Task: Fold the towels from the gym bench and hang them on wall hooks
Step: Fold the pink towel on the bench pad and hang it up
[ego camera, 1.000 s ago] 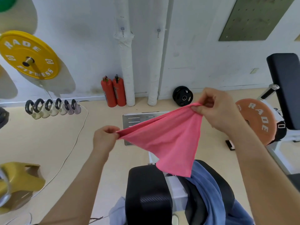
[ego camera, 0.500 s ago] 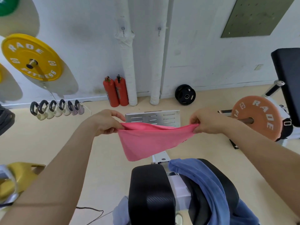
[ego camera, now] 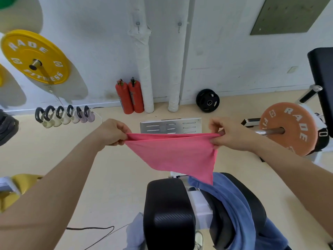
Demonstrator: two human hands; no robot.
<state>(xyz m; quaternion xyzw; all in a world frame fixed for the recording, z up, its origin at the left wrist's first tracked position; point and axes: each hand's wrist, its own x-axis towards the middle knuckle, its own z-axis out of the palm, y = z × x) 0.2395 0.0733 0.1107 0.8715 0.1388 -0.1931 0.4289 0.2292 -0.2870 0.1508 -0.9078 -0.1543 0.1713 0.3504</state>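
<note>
Pink towel [ego camera: 173, 154] level crosswise, corner downward

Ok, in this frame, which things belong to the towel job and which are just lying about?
Job: pink towel, pinched by left hand and right hand; blue towel on bench; wall hooks.
Lying about: fire extinguishers, kettlebells, yellow plate, orange plate, black plate.

Pink towel [ego camera: 173, 152] doubled, stretched taut

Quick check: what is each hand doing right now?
Left hand: pinches one end of the pink towel.
Right hand: pinches the towel's other end.
</note>
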